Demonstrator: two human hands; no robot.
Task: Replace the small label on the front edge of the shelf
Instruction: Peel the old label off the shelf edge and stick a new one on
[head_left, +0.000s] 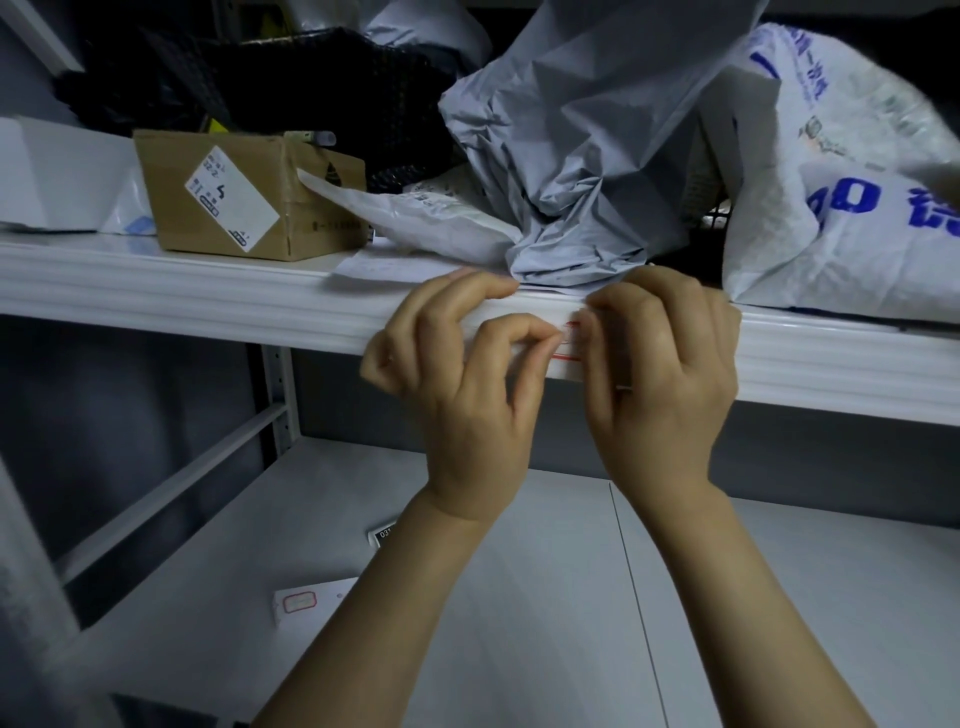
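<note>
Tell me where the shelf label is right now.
In the head view the label sits centre frame on the front edge of the upper shelf, between the left hand and right hand, just below the grey bag.

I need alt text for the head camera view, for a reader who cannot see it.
Two bare hands, the left hand and the right hand, pinch a small red-bordered label on the front edge of a white shelf. Above sit a cardboard box and grey bags.
</note>
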